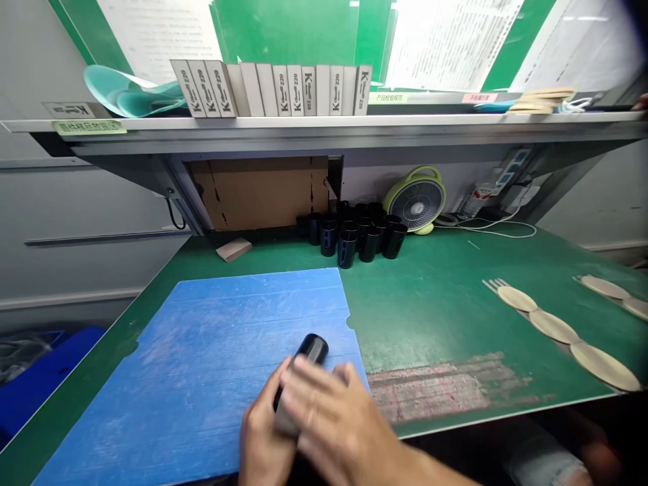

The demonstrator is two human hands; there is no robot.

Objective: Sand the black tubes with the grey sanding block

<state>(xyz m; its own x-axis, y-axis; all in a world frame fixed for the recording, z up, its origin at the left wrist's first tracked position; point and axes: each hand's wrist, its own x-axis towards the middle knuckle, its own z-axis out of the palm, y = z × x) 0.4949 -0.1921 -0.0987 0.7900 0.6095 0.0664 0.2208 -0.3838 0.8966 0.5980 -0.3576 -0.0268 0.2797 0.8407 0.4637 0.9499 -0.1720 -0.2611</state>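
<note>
A black cylindrical tube (312,349) lies low over the blue mat (172,378), its far end sticking out past my hands. My left hand (264,442) grips its lower part from the left. My right hand (329,418), blurred by motion, wraps across the tube and presses a grey abrasive pad (285,423) against it. The pad sits between my two hands, and the middle of the tube is hidden behind my fingers.
Several black tubes (357,239) stand grouped on the green bench mat (430,290) at the back. A tan block (233,249) lies to their left. Beige oval discs (553,327) lie at right. A shelf (324,121) with "K 220" boxes (283,90) runs overhead, and a green fan (415,200) stands behind.
</note>
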